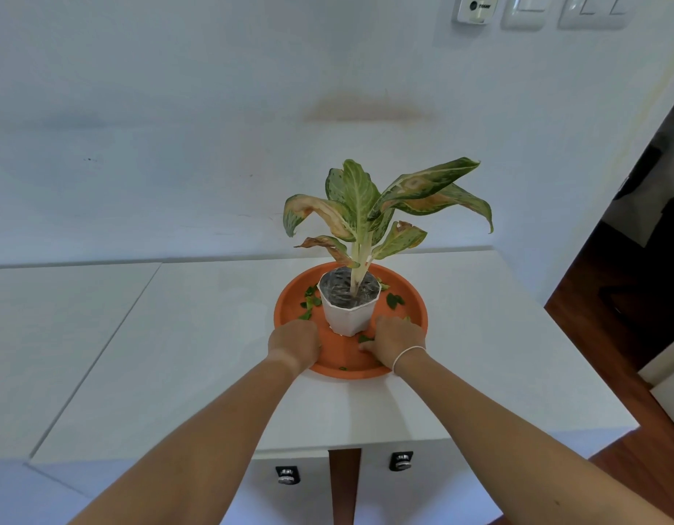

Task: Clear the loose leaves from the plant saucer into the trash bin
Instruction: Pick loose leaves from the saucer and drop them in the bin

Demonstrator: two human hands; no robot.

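Observation:
An orange plant saucer (pixel 411 297) sits on a white cabinet top, with a white pot (pixel 348 316) holding a leafy plant (pixel 360 206) at its middle. Small green loose leaves (pixel 310 301) lie on the saucer left of the pot, more loose leaves lie to its right, and one bit lies by the front rim. My left hand (pixel 294 342) rests knuckles-up on the saucer's front left, fingers curled under and hidden. My right hand (pixel 397 341) is on the front right, fingers curled, with a leaf piece peeking out at the thumb. No trash bin is in view.
The white cabinet top (pixel 479 354) ends about a hand's width right of the saucer, above a wooden floor (pixel 611 335). A second white surface (pixel 62 316) adjoins on the left. The wall stands close behind the plant. Two drawer locks (pixel 401 461) are below the front edge.

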